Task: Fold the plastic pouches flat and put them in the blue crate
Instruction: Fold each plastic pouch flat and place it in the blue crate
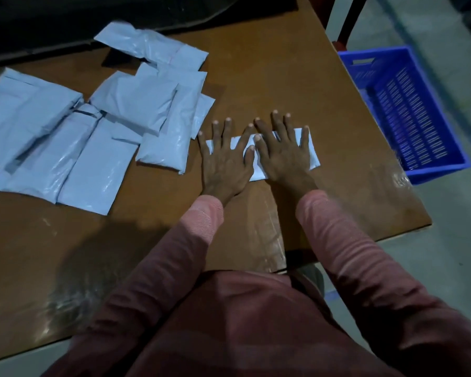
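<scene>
A brown table stands on a grey floor in dim light. The fingers of both hands are spread wide and laid flat, gripping nothing. The left hand and right hand lie side by side, thumbs overlapping, pressing down on a folded pouch that sits near the middle of the table, closer to its right edge. Pink sleeves run back to the person at the near edge. A loose pile of pale blue pouches covers the table's far left part, just beside the left hand. The blue crate sits on the floor just beyond the right edge.
</scene>
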Motion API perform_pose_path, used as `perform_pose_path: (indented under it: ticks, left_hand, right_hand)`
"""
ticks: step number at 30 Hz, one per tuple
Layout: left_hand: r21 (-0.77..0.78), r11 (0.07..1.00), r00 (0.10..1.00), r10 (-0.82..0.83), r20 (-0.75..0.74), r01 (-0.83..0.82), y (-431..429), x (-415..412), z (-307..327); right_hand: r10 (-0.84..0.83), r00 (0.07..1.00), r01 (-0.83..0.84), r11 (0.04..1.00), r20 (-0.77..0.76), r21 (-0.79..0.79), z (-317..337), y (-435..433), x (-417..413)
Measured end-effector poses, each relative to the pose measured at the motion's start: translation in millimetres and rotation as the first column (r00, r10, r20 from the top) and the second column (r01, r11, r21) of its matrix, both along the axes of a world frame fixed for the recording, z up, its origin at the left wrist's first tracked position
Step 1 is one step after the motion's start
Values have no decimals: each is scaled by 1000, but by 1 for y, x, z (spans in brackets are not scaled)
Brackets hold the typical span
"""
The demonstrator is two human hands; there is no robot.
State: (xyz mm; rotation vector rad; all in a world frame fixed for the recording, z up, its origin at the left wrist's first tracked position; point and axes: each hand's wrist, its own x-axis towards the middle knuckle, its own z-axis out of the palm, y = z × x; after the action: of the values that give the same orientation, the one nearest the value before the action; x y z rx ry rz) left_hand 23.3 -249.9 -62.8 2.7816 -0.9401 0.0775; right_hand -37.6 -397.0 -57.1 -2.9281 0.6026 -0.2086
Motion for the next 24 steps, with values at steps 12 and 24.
perform_pose_path:
  ticks: [12,24]
  left_hand:
    - [90,982,984,-158,-87,166,42,-73,13]
    - [-87,991,992,-106,-69,100,29,-40,48]
  right_hand:
    - [4,1000,-5,991,6,135,-1,41,-70]
    - [-55,997,49,991,48,124,23,33,-46]
